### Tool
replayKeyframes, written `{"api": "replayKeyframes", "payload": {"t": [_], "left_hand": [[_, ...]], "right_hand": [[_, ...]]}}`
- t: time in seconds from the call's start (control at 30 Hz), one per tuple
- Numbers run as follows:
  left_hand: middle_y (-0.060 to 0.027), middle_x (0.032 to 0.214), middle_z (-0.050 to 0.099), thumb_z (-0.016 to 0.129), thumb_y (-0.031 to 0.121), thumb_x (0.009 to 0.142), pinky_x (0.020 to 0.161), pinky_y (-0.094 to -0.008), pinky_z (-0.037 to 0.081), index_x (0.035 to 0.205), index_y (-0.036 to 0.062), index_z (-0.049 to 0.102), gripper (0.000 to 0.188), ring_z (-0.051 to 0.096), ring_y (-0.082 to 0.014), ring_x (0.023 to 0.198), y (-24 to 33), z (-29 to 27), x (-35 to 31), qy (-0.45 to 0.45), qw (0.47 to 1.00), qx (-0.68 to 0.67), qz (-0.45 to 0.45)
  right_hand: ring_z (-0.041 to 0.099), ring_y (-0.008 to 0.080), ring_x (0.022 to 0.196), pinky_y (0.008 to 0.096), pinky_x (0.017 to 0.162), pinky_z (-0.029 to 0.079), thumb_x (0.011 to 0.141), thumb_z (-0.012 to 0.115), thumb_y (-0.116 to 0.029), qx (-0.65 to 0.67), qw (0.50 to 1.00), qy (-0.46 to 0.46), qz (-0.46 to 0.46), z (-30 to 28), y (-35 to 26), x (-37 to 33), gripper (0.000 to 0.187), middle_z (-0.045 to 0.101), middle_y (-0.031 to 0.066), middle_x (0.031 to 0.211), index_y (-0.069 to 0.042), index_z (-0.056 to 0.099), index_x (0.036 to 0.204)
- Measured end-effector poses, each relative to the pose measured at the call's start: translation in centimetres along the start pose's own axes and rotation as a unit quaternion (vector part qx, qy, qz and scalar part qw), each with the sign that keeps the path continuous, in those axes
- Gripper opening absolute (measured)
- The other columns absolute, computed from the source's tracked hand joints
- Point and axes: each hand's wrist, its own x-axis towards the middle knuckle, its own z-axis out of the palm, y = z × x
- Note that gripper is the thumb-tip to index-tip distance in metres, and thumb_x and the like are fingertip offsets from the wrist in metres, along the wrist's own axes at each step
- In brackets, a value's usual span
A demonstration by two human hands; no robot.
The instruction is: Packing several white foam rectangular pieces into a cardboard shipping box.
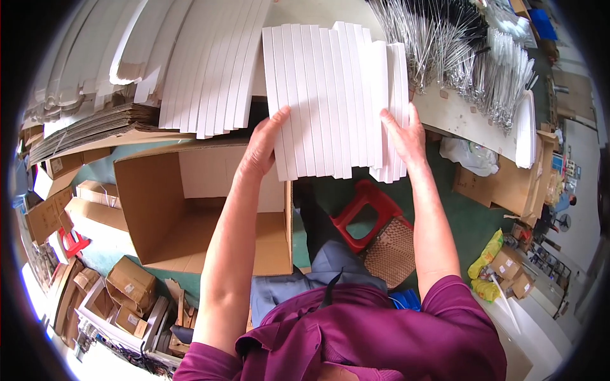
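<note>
A row of long, slim white boxes (324,101) stands side by side in front of me, over the near edge of the table. My left hand (262,145) presses against the left end of the row, fingers partly hidden behind it. At the right end, my right hand (406,134) grips the outer boxes, its thumb lying across them and its fingers along the outer side. The rightmost boxes sit a little lower than the rest. Between them, my two hands squeeze the whole row together.
An open cardboard carton (159,209) with white lining inside lies below left. More white boxes (213,63) fill the table's left part above flattened cardboard (95,130). Bundles of thin metal rods (445,51) lie at right. A red stool (362,209) stands below.
</note>
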Motion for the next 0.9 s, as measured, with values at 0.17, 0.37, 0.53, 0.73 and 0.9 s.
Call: {"api": "replayKeyframes", "payload": {"t": [0.17,0.37,0.53,0.73,0.9], "left_hand": [[-0.0201,0.124,0.059,0.066,0.052,0.086,0.100,-0.0409,0.048,0.135,-0.0037,0.047,0.077,0.060,-0.0281,0.114,-0.2,-0.6,1.4,-0.032,0.995,-0.089,0.031],[-0.0160,0.111,0.065,0.072,0.034,0.081,0.092,-0.0383,0.051,0.117,-0.0041,0.061,0.054,0.063,-0.0249,0.102,-0.9,-1.1,2.3,-0.044,0.989,-0.141,0.000],[-0.0144,0.101,0.069,0.075,0.025,0.076,0.084,-0.0380,0.056,0.112,-0.0046,0.063,0.048,0.068,-0.0235,0.088,-2.4,-0.5,-0.5,-0.026,0.990,-0.139,0.005],[-0.0186,0.102,0.067,0.075,0.024,0.074,0.085,-0.0377,0.056,0.117,-0.0087,0.056,0.057,0.067,-0.0242,0.091,-3.4,1.7,-5.0,-0.026,0.992,-0.123,0.030],[-0.0143,0.097,0.068,0.077,0.027,0.073,0.082,-0.0334,0.054,0.110,-0.0056,0.061,0.052,0.066,-0.0178,0.089,-3.8,3.1,-8.5,0.017,0.997,-0.012,0.074]], "right_hand": [[0.060,0.0290,0.115,0.0387,0.099,0.044,0.080,0.070,-0.062,0.029,0.995,-0.088,0.033,-0.8,-2.3,0.4,0.086,0.062,0.0207,0.122,0.004,0.052,0.131],[0.066,0.0206,0.099,0.0346,0.088,0.050,0.079,0.079,-0.046,0.114,0.991,-0.054,0.033,0.1,-0.5,1.0,0.061,0.069,0.0144,0.107,0.002,0.062,0.114],[0.060,0.0169,0.104,0.0319,0.094,0.045,0.088,0.074,-0.031,0.214,0.970,-0.105,0.053,-0.8,0.5,-1.4,0.051,0.064,0.0103,0.116,0.004,0.058,0.122],[0.056,0.0183,0.111,0.0337,0.098,0.042,0.091,0.068,-0.039,0.211,0.961,-0.154,0.091,-2.3,2.4,-3.1,0.062,0.057,0.0108,0.127,0.004,0.047,0.132],[0.053,0.0193,0.115,0.0346,0.101,0.039,0.092,0.067,-0.039,0.250,0.954,-0.143,0.087,-3.4,3.4,-4.9,0.063,0.056,0.0101,0.128,0.003,0.046,0.134]]}}
